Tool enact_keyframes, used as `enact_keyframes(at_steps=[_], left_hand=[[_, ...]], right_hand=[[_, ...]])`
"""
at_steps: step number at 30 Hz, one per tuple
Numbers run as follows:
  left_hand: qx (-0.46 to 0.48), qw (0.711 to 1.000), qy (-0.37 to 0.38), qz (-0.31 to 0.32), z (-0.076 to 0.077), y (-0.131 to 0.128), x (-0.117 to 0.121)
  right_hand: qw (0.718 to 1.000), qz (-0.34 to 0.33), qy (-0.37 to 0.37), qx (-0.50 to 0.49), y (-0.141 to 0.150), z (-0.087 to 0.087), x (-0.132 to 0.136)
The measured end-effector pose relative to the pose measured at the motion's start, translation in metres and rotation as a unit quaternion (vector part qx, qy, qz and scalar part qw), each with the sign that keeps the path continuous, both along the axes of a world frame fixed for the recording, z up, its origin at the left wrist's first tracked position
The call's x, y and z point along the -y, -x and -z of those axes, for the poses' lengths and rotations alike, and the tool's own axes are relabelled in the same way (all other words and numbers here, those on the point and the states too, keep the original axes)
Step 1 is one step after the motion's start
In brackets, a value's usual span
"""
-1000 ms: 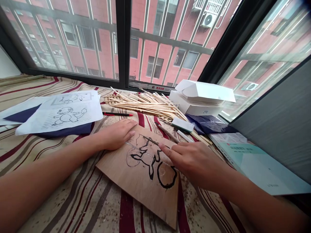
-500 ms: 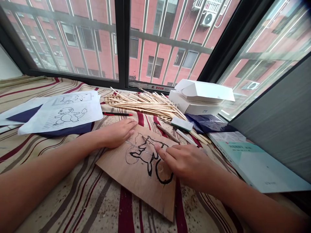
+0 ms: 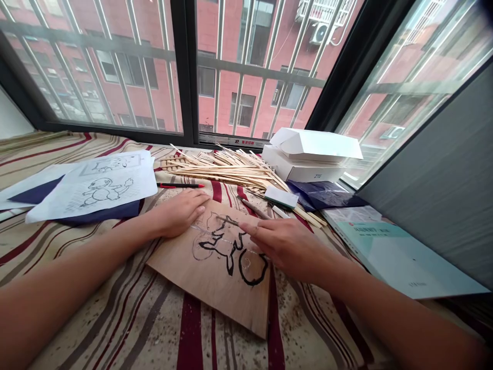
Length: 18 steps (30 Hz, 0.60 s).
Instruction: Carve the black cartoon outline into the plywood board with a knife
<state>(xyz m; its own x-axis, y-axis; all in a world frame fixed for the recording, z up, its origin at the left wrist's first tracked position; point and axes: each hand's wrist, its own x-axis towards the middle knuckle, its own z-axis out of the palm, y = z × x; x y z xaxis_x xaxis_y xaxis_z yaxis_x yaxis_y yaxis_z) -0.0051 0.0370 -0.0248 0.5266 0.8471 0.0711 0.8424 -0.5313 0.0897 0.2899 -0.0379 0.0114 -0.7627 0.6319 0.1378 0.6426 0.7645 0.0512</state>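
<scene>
A wooden board (image 3: 215, 293) lies at an angle, its face marked with thick black lines and faint pencil curves of a cartoon figure. My left hand (image 3: 183, 210) rests on its upper left corner, fingers stretched out and lying flat. Pinched in my right hand (image 3: 281, 241) is a thin rod-shaped tool (image 3: 227, 221). Its tip points left over the upper part of the drawing; whether it touches the wood I cannot tell. The tool's rear end is hidden by my hand.
Printed cartoon sheets (image 3: 100, 185) and a black-and-red pen (image 3: 179, 185) lie left. Behind the board are many thin wooden sticks (image 3: 231, 169), a white box (image 3: 308, 159), an eraser-like block (image 3: 281, 197) and a brown pencil-like stick (image 3: 254, 207). A pale green book (image 3: 396, 252) lies right.
My right hand and the tool have shifted slightly over the drawing, swinging lower and then back up. The view has turned a little, so everything appears further left. My left hand stays on the board.
</scene>
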Motion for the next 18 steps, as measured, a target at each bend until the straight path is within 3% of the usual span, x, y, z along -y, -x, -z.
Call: enact_keyframes(at_steps=[6,12,18], left_hand=[[0.059,0.997,-0.051,0.004,0.000,0.006,-0.008],[0.069,0.997,-0.044,0.012,0.001,0.007,-0.010],[0.064,0.997,-0.032,0.022,0.001,0.002,-0.008]], right_hand=[[0.993,0.047,0.041,-0.101,0.000,-0.001,0.002],[0.997,0.058,0.026,-0.049,-0.001,-0.007,0.002],[0.998,0.048,0.006,-0.041,0.006,0.011,-0.002]])
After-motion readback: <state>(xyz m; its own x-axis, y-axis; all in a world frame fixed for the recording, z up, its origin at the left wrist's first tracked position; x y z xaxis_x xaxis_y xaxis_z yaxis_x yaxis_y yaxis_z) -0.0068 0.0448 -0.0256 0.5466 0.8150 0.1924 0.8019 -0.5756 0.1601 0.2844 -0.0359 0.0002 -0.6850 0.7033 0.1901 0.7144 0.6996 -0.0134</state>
